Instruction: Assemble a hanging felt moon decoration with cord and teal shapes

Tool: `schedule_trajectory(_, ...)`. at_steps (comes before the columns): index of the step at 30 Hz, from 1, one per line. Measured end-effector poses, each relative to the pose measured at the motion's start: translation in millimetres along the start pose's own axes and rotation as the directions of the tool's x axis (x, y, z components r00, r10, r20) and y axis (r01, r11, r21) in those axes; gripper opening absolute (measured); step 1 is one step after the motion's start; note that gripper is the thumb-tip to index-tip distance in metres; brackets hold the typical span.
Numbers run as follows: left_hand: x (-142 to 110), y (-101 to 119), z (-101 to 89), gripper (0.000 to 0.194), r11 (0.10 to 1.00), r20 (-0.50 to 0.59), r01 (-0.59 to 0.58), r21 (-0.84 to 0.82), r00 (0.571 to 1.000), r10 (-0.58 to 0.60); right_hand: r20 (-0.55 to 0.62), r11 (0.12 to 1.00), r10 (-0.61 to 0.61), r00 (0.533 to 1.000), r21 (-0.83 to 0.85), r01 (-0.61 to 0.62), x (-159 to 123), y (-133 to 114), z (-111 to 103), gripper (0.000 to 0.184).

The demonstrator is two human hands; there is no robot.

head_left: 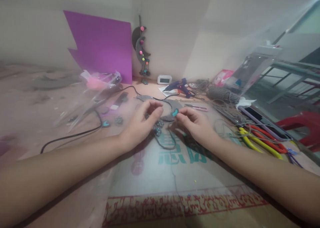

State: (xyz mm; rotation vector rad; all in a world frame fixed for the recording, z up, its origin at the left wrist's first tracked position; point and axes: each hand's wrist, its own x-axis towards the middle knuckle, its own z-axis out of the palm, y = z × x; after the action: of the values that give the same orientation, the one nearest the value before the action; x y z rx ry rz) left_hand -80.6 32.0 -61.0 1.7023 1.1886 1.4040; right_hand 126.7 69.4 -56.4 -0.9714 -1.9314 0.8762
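My right hand (196, 124) pinches a small teal piece with a dark edge (175, 112) between thumb and fingertips. Facing it, my left hand (143, 121) is curled, its thumb and forefinger tips close together; whatever they grip is hidden. Just under its fingers is a cluster of small grey and teal beads or flowers (158, 129). A thin grey cord (166, 148) loops on the mat between my hands. Behind them lies a flat grey shape (172, 105), partly covered. Left of my left hand are another teal piece (106, 123) and a grey flower-like piece (119, 120).
A blue glue gun (180, 87) lies at the back beside a small white digital clock (164, 79). Grey yarn (222, 95), a phone (265, 121) and yellow-handled (260, 144) and red-handled tools (268, 138) fill the right side. A moon-shaped hanging ornament (141, 49) is near purple card (105, 48).
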Motion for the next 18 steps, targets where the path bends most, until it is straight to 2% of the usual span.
schedule_trajectory(2, 2, -2, -1.9, 0.028, 1.0, -0.051, 0.01, -0.026, 0.999, -0.011, -0.045, 0.998, 0.019, 0.999, 0.059, -0.016, 2, 2, -2, 0.025)
schedule_trajectory(5, 5, -3, -3.7, 0.029, 0.998, -0.105, 0.055, -0.022, 0.993, -0.057, -0.084, 0.998, 0.029, 0.996, 0.056, -0.025, 7, 3, -5, 0.028)
schedule_trajectory(8, 7, -3, -3.3, 0.031, 0.996, -0.115, 0.085, -0.019, 0.99, -0.086, -0.088, 0.999, 0.033, 0.996, 0.037, -0.03, 8, 3, -5, 0.028)
schedule_trajectory(13, 7, 2, -1.0, 0.029, 0.996, 0.013, 0.081, 0.026, 0.997, -0.082, 0.008, 0.999, 0.026, 1.0, 0.046, -0.027, 2, 4, -1, 0.025)
schedule_trajectory(18, 2, 4, -1.2, 0.026, 0.987, 0.145, -0.007, 0.159, 0.989, -0.016, 0.125, 1.0, 0.005, 0.992, -0.017, -0.003, -3, -6, 3, 0.023)
